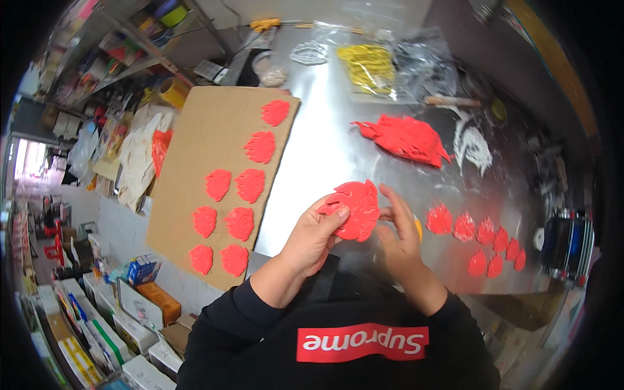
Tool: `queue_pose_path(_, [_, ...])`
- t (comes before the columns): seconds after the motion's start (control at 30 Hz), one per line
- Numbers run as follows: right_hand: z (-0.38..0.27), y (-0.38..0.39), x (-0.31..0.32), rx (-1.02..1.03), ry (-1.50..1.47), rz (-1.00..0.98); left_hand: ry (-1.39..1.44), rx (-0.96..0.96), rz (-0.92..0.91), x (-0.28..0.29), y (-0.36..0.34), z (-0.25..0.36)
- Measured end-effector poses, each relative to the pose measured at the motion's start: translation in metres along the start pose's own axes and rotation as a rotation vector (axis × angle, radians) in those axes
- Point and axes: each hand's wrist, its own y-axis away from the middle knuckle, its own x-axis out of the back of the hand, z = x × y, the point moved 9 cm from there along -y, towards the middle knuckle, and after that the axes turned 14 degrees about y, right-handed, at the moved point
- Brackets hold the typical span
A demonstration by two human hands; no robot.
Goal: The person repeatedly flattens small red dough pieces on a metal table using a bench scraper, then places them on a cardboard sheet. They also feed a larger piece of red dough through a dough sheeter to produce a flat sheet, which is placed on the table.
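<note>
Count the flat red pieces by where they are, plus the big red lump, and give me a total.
Flat red pieces on the cardboard sheet: 8
Smaller red pieces on the metal table: 8
Held red piece, left hand: 1
Big red lump: 1
Total: 18

- L hand [311, 237] pinched, thumb [336, 218] on top, fingers beneath.
- R hand [402, 244] hung slightly R, fingers [403, 209] loosely bent & raised.
- L forearm [270, 281] & R forearm [426, 288] slanted inward.

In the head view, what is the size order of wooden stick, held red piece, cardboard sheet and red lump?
Largest to smallest:
cardboard sheet
red lump
held red piece, perhaps enlarged by nearness
wooden stick
</note>
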Motion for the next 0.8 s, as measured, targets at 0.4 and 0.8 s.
queue_pose_path(0.4, [0.067, 0.029, -0.028, -0.446, -0.147, -0.044, -0.402, -0.160, 0.475, 0.258, -0.070, 0.263])
queue_pose_path(0.8, [0.052, 0.020, -0.067, -0.533, -0.082, -0.199, -0.679, -0.008, 0.472, 0.293, -0.113, 0.272])
